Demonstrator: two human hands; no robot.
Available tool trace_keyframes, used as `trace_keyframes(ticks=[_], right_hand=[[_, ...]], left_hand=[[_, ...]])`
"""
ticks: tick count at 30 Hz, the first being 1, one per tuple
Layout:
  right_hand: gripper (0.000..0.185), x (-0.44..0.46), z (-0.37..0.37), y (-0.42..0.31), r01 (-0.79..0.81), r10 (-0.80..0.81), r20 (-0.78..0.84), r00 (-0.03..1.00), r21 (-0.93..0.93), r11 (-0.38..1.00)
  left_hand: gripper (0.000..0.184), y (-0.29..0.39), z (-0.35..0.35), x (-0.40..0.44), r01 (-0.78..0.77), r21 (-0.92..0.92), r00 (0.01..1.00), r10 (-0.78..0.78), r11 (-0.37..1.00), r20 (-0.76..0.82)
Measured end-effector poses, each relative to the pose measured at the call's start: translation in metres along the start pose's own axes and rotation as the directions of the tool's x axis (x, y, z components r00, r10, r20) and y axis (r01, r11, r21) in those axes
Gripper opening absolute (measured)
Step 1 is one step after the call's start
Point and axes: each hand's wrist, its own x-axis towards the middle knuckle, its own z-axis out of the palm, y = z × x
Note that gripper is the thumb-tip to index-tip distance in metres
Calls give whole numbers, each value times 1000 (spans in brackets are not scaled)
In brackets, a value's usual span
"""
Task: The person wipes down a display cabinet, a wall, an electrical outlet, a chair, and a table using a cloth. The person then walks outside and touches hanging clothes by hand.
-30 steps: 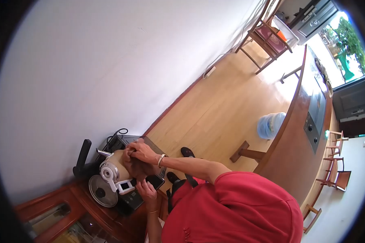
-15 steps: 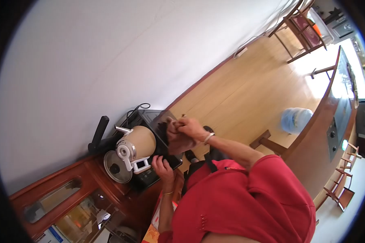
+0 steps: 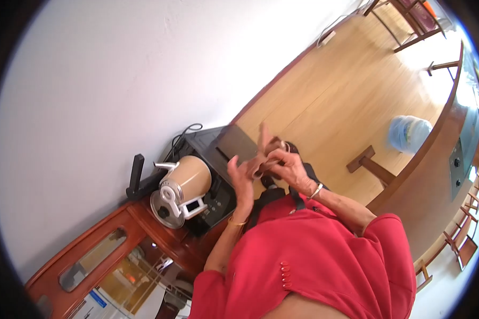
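Note:
A bunched brown cloth (image 3: 259, 166) is between my two hands, in front of my body. My right hand (image 3: 290, 167) pinches it from the right, fingers curled. My left hand (image 3: 243, 183) meets it from the left, its thumb raised and its other fingers partly hidden and blurred in the folds. Left of my hands, a beige kettle with white handle and spout (image 3: 189, 178) stands by a black appliance with a control panel (image 3: 218, 199). A glass lid with a black knob (image 3: 167, 210) lies beside the kettle.
A black pan handle (image 3: 135, 175) sticks up near the wall. Below is a reddish wooden cabinet (image 3: 90, 239) with glass panes. A large blue water bottle (image 3: 410, 134) stands on the wood floor, near a long curved table (image 3: 426, 170). A wooden chair (image 3: 410, 24) is farther off.
My left hand has left the black appliance's edge and come up to the cloth. The cloth, hanging from my right hand before, is now bunched between both hands. The view has shifted slightly.

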Motion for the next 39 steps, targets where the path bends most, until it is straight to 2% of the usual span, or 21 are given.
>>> trace_keyframes(ticks=[1, 2, 3, 4, 6, 10, 12, 14, 16, 18, 19, 20, 21, 22, 23, 24, 26, 30, 32, 36, 39], right_hand=[[14, -1, -4, -2, 47, -49, -31, 998, -67, 997], [14, -2, -9, -2, 94, -104, -62, 993, -139, 986], [16, -2, -14, 7, 171, -190, -48, 981, -259, 951], [16, -5, -19, 10, 162, -180, -51, 982, -250, 955], [17, -13, -32, 9, 227, -223, 54, 973, -362, 904], [33, -22, -65, 3, 198, -213, 9, 977, -410, 891], [45, -35, -88, 0, 89, -103, -5, 995, -476, 875], [52, -52, -111, 4, 224, -318, -54, 947, -601, 768], [53, -75, -149, 10, 82, -319, -183, 930, -743, 664], [54, -101, -199, 21, -111, -369, -339, 866, -848, 518], [54, -116, -225, 28, -212, -403, -425, 811, -855, 474], [50, -132, -252, 35, -302, -406, -526, 748, -813, 497], [47, -153, -272, 41, -440, -468, -572, 673, -819, 368], [48, -173, -298, 49, -506, -530, -574, 624, -814, 286], [49, -189, -316, 50, -596, -534, -590, 605, -781, 187], [49, -205, -330, 52, -666, -540, -605, 586, -738, 105], [49, -230, -357, 68, -741, -542, -615, 573, -671, -23], [49, -273, -395, 144, -814, -436, -770, 466, -566, 129], [52, -276, -393, 168, -818, -312, -891, 329, -434, 377], [56, -255, -376, 163, -797, -344, -904, 252, -396, 456], [60, -244, -369, 157, -843, -378, -910, 170, -333, 423]], left_hand=[[45, -7, 13, 2, 77, -202, 994, -59, 976, 93], [44, 18, 19, 2, 381, -475, 904, -212, 793, 371], [42, 49, 26, 3, 665, -588, 729, -226, 461, 646], [42, 57, 34, 9, 670, -581, 725, -239, 463, 646], [37, 65, 50, 19, 903, -297, 406, -388, 310, 828], [36, 54, 81, 27, 838, -239, 467, -418, 491, 779], [36, 45, 97, 34, 708, -273, 562, -284, 652, 777], [33, 49, 107, 48, 677, -239, 555, -269, 696, 787], [28, 50, 117, 86, 672, -54, 465, -364, 738, 807], [31, 85, 131, 112, 473, -201, 695, -224, 858, 683], [25, 68, 137, 147, 90, -45, 836, -51, 995, 547], [25, 93, 133, 165, -361, 220, 816, 193, 906, 545], [22, 101, 133, 194, -627, 342, 733, 382, 699, 562], [12, 124, 133, 212, -774, 408, 627, 495, 485, 601], [10, 145, 129, 235, -901, 418, 392, 629, 115, 672], [9, 164, 127, 255, -878, 388, 124, 650, -281, 750], [10, 193, 124, 285, -789, 321, -89, 614, -523, 784], [7, 171, 113, 308, -639, 193, -136, 357, -745, 924], [11, 134, 106, 306, -660, 198, 50, 220, -725, 974], [23, 49, 75, 296, -597, 112, 261, -60, -794, 963], [37, -7, 43, 285, -667, 29, 479, -399, -745, 782]])
